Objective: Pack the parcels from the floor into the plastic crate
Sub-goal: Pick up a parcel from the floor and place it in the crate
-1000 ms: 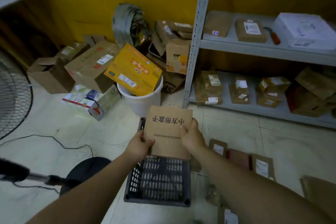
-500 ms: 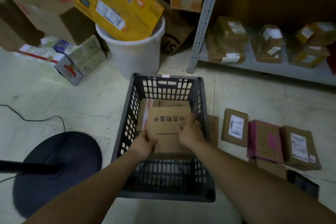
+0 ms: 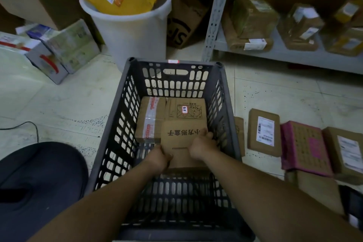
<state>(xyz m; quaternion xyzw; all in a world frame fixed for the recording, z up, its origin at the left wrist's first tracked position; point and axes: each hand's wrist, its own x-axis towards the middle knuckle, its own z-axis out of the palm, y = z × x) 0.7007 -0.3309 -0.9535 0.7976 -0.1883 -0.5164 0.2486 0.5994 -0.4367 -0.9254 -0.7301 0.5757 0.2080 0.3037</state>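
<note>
Single head-worn view, steeply downward, close over the crate (image 3: pixel 125 104), edges perhaps slightly blurred.

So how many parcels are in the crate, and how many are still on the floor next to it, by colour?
Brown in the crate: 3 (taped parcel, cartoon parcel, held parcel)
Brown on the floor, fully in view: 2 (labelled parcel, right-hand parcel)
Pink on the floor: 1 (pink parcel)
Total: 6

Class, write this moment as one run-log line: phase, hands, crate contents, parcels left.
phase: placing | left hand + right hand: holding brown box | crate: two parcels inside | floor: several parcels remaining
</note>
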